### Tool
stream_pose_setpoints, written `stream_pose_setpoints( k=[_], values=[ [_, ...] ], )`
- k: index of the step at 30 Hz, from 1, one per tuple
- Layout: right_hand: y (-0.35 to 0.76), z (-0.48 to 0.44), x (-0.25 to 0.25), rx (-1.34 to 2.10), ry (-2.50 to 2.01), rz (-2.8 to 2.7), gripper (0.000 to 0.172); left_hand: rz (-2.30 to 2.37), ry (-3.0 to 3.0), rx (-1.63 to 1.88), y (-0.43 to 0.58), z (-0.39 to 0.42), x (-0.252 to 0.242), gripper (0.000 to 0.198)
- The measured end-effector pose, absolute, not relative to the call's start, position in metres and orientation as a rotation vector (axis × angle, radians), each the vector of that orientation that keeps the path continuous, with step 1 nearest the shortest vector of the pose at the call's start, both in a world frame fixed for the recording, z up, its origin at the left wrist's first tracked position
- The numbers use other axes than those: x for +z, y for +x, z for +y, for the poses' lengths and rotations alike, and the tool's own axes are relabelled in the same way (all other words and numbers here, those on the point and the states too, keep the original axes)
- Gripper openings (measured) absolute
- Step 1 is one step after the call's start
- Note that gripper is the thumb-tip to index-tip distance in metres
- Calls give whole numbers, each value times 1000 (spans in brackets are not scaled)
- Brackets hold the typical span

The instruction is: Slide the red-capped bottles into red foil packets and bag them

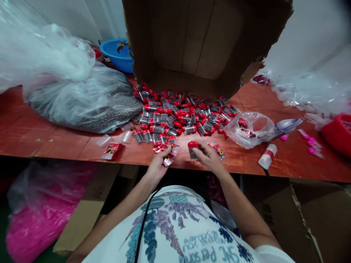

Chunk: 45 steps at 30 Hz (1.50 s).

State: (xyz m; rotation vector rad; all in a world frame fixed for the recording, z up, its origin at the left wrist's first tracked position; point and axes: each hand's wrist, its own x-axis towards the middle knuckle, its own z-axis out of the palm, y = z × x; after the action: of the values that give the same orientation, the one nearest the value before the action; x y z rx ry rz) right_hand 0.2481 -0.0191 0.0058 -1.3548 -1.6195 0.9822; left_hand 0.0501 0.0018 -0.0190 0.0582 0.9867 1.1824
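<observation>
My left hand [157,164] is closed on a bunch of small clear packets with red print [168,151] at the table's front edge. My right hand [207,157] is closed on a small clear vial with a red cap [192,148], held just right of the packets. Behind both hands lies a heap of several red-capped vials [178,113], spilling from a tipped cardboard box [203,47]. One loose red packet [112,151] lies to the left, another [219,151] by my right hand.
The reddish table [49,138] carries a big clear bag of dark pieces [82,98], a blue basin [116,54], a small open plastic bag [252,128], a white roll [267,156], pink items [311,142] and a red bowl [338,133]. A pink-filled bag [41,215] sits below.
</observation>
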Motion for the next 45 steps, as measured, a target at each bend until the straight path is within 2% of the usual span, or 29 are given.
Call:
stream_pose_setpoints(
  k=[3, 8, 15, 19, 25, 30, 35, 38, 45],
  values=[
    [215, -36, -1, 1177, -1273, -1489, 32, 978, 131, 1225, 51, -1, -17, 20],
    [201, -40, -10, 1212, -1265, -1415, 34, 987, 294, 1288, 52, -8, -15, 29],
    [200, -38, -15, 1399, -1159, -1460, 40, 976, 435, 1320, 50, -11, -14, 29],
    [198, -40, -23, 1322, -1227, -1303, 42, 975, 520, 1272, 49, -13, -9, 30],
    [199, -41, -26, 1214, -1255, -1395, 25, 978, 654, 1180, 48, -18, -9, 30],
    [201, -42, -28, 1209, -1240, -1316, 27, 990, 704, 1144, 48, -17, -9, 29],
    [203, -48, -18, 1053, -1238, -1575, 42, 1003, 669, 1197, 47, -15, -5, 34],
    [203, -50, -15, 977, -1244, -1587, 38, 998, 724, 1141, 44, -15, -2, 30],
    [197, -51, -21, 1438, -1205, -884, 41, 989, 765, 1019, 41, -12, -1, 28]
  ],
)
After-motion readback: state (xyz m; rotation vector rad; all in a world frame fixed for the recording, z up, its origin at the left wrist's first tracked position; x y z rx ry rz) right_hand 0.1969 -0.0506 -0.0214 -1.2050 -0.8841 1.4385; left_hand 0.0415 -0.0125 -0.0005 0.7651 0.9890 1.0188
